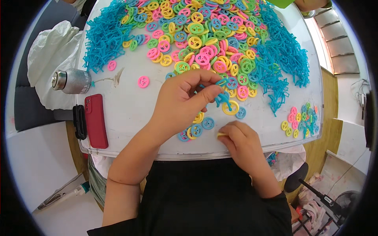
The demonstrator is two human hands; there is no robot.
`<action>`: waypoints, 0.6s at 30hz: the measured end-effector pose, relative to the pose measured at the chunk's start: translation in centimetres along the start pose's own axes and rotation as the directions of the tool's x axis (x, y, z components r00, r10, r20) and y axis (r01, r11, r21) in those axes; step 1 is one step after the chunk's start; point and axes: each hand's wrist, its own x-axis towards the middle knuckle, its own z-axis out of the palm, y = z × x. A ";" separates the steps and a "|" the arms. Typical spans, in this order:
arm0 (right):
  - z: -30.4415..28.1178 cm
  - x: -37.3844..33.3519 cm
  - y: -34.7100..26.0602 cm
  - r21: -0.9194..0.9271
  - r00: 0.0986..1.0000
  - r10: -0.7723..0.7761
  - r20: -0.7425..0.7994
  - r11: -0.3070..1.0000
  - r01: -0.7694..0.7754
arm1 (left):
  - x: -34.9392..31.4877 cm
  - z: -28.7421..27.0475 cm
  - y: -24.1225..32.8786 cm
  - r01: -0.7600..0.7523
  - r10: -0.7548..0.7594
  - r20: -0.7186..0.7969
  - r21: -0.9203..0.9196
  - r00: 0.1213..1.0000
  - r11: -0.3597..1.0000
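Note:
My left hand is raised over the table, its thumb and fingers closed on some blue plastic pieces with thin prongs. Just beyond and below its fingertips lie a yellow toy wheel and a blue wheel. Close to the table's near edge, my right hand pinches a small yellow piece, probably a wheel seen edge-on; most of it is hidden by the fingers. Between the two hands, several loose wheels, such as a blue one, rest on the white tabletop.
A big heap of coloured wheels covers the far middle, flanked by blue plastic pieces and more blue pieces. At left are a red phone, a black case and a metal flask. Another person's hand shows far right.

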 end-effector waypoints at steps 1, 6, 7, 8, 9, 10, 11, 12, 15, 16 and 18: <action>-1.2 0.3 -0.2 0.174 0.985 0.088 0.149 0.978 -0.113 | 0.0 0.0 -0.2 -0.001 0.001 -0.002 0.001 1.000 1.000; -4.5 2.8 0.1 0.732 0.848 0.483 0.221 0.493 -0.471 | -0.4 0.7 -1.1 -0.082 0.078 0.040 0.120 0.996 0.989; -4.1 3.7 1.2 0.804 0.901 0.422 0.098 0.500 -0.321 | -0.4 1.0 -0.7 -0.088 0.083 0.046 0.119 0.995 0.989; -3.7 4.2 1.9 0.853 0.932 0.360 -0.033 0.496 -0.161 | -0.6 1.2 -0.2 -0.066 0.053 0.095 0.130 0.994 0.989; -3.2 4.4 2.0 0.854 0.934 0.356 -0.035 0.496 -0.157 | -0.9 1.3 0.0 -0.041 0.021 0.136 0.146 0.991 0.988; -2.6 4.8 1.8 0.897 0.932 0.363 -0.026 0.420 -0.138 | -1.0 1.4 0.1 -0.093 0.066 0.142 0.187 0.988 0.978; -2.1 5.1 1.6 0.932 0.929 0.369 -0.016 0.341 -0.119 | -0.9 1.4 0.0 -0.096 0.070 0.141 0.190 0.988 0.977; -2.0 5.2 1.3 0.958 0.924 0.383 0.024 0.254 -0.130 | -1.0 1.5 -0.2 -0.103 0.080 0.142 0.162 0.987 0.981; -2.1 5.0 0.8 0.960 0.902 0.418 0.107 0.192 -0.203 | -1.0 2.1 -0.9 -0.228 0.210 0.112 0.176 0.971 0.958; -2.1 4.9 0.7 0.960 0.902 0.418 0.106 0.193 -0.202 | -0.9 2.2 -1.2 -0.340 0.328 0.090 0.220 0.940 0.914; -1.7 4.8 0.5 0.976 0.876 0.472 0.101 0.126 -0.180 | -0.8 2.2 -1.8 -0.457 0.454 0.090 0.329 0.886 0.826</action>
